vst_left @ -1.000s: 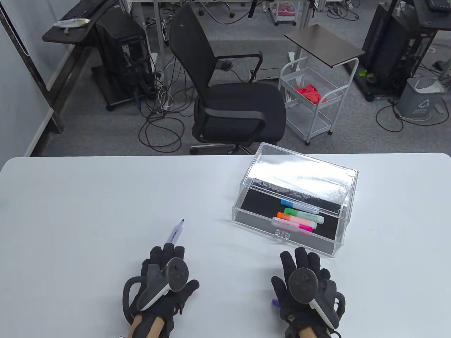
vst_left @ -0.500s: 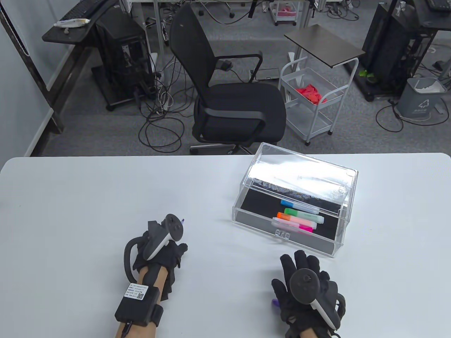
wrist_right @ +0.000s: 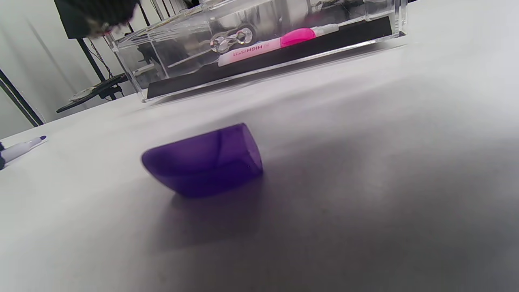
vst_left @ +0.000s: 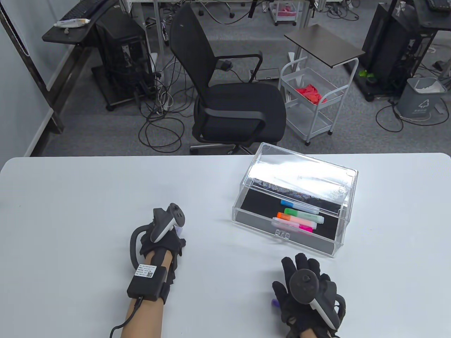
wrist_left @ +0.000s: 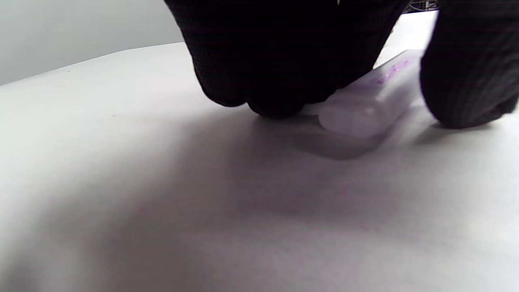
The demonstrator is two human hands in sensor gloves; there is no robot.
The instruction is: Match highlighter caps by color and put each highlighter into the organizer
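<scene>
The left hand (vst_left: 164,243) has slid up from the lower left of the frame and now covers the purple highlighter (wrist_left: 365,105), its fingers (wrist_left: 263,81) closing around the barrel on the tabletop (vst_left: 88,197).

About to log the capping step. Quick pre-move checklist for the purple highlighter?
1. Left hand fingers round purple highlighter: ok, closing on it; firm grip cannot tell.
2. Highlighter off the table: not ok, lying flat.
3. Purple cap located: ok, beside right hand.
4. Right hand holds cap: not ok, fingers flat, cap loose.
5. Organizer drawer open with room: ok.
</scene>
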